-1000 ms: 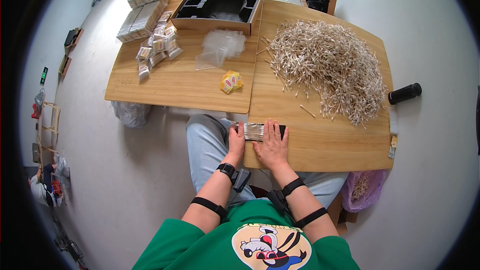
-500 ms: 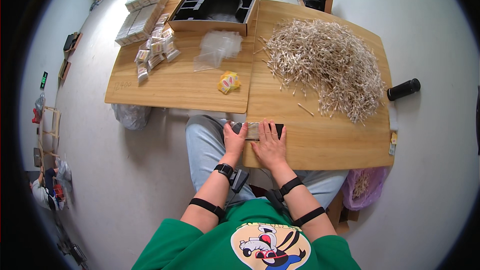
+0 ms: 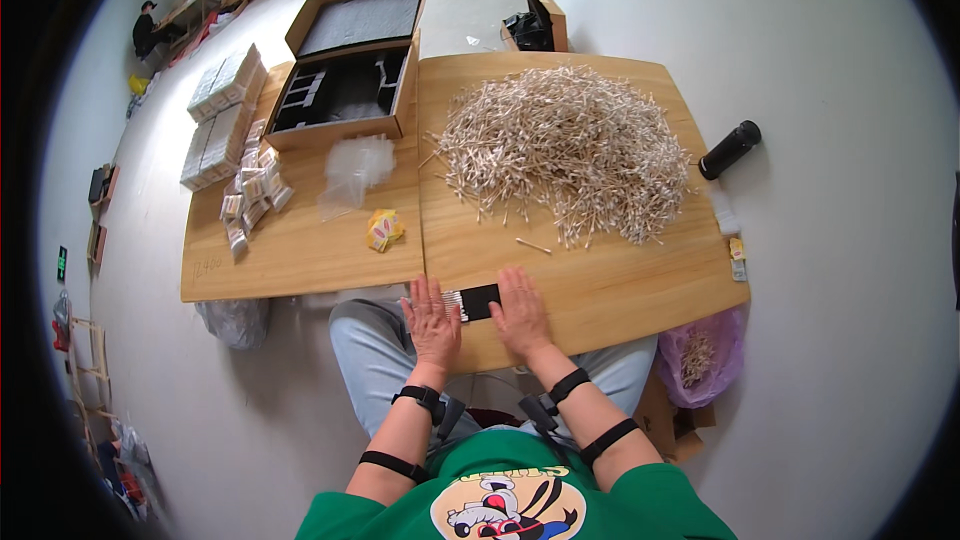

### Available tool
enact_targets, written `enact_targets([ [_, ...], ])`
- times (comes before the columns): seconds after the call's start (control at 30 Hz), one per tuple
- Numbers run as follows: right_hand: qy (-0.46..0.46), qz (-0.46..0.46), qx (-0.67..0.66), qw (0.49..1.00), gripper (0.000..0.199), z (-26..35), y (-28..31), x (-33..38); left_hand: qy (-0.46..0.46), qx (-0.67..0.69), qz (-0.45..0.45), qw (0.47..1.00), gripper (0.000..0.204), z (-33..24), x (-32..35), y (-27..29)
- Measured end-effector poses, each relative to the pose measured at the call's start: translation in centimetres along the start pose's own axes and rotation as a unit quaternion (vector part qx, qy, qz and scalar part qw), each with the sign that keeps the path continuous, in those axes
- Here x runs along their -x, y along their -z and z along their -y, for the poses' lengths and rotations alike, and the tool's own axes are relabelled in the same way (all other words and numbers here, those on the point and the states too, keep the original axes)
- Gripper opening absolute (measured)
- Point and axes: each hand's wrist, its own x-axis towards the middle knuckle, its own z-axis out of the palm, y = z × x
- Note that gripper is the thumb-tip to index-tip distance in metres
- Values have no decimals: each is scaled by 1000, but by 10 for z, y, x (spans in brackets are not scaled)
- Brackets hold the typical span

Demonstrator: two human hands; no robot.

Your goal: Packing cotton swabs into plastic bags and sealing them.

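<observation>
At the table's near edge, a row of cotton swabs (image 3: 453, 306) lies side by side, with a flat black piece (image 3: 481, 302) to its right. My left hand (image 3: 434, 328) rests flat across most of the row, fingers stretched out, hiding the swabs' left part. Against the right end of the black piece lies my right hand (image 3: 521, 316), its fingers straight and palm down. Beyond them a single loose cotton swab (image 3: 533, 245) lies in front of a large heap of cotton swabs (image 3: 570, 155).
On the left table stand an open box (image 3: 340, 130) with black lining, stacked packs (image 3: 215, 145), small filled packets (image 3: 250, 195), clear bags (image 3: 358, 172) and yellow cards (image 3: 384, 229). A black cylinder (image 3: 731, 149) stands off the right edge. A purple bag (image 3: 712, 380) hangs below. Another person (image 3: 150, 32) sits far back left.
My right hand has slid right off the swabs, baring more of the black piece. My left hand has flattened over the row. The whole view has shifted, showing more of the far room.
</observation>
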Motion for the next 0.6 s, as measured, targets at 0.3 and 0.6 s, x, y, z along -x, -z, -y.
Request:
enact_targets([
  [0.3,-182,-74,204,959,67,-154,85,-37,-52,-78,79,992,70,-30,-1,-9],
  [0.6,-308,-14,199,930,65,-196,113,-43,-186,29,155,970,60,-94,-7,-22],
])
